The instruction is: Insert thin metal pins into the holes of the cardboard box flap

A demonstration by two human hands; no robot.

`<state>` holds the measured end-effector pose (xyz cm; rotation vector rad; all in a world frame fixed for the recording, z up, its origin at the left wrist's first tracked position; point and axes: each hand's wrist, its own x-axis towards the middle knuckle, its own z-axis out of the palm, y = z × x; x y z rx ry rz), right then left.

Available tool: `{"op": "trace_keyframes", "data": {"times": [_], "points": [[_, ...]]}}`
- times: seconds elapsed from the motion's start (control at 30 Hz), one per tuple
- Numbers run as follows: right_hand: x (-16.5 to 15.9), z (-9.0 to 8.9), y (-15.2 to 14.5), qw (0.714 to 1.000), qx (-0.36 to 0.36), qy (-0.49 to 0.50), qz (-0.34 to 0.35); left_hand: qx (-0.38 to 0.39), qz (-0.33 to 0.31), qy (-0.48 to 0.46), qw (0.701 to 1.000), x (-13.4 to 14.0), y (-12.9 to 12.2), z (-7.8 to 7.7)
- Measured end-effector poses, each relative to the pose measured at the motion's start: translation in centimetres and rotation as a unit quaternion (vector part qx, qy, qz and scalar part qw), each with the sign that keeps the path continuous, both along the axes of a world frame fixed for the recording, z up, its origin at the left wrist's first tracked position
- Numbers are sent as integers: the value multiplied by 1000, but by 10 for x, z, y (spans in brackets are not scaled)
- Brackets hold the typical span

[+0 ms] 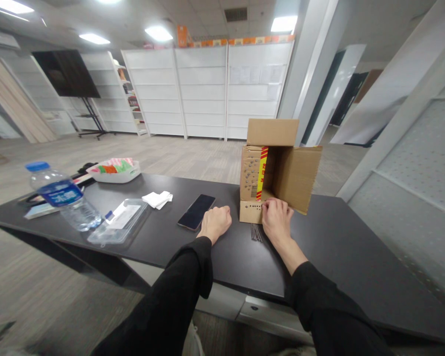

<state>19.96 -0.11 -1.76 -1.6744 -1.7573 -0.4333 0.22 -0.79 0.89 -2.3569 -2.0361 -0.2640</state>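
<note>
An open cardboard box (pixel 251 173) stands on the dark table, its opening facing me and its flaps spread. Dark round marks dot its left side, and a row of small holes runs along the lower front flap (pixel 246 212). My right hand (pixel 277 217) is at that flap, fingers curled together against its right part; whatever they pinch is hidden. Several thin metal nails or screws (pixel 256 232) lie side by side just below the flap. My left hand (pixel 215 223) rests closed on the table between the box and a black phone (pixel 196 212), with nothing showing in it.
To the left are a clear plastic case (pixel 120 222), folded white tissue (pixel 157 199), a water bottle (pixel 65 195) and a white basket (pixel 114 174) of colourful packets. The table's front edge (pixel 244 291) runs under my forearms. White shelves (pixel 203 89) stand across the room.
</note>
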Motion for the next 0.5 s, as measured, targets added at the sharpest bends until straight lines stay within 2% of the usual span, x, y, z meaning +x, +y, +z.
{"op": "trace_keyframes", "data": {"times": [0.5], "points": [[-2, 2, -2, 1000, 25, 12, 4, -8, 5, -4, 1000, 1, 0, 1]]}}
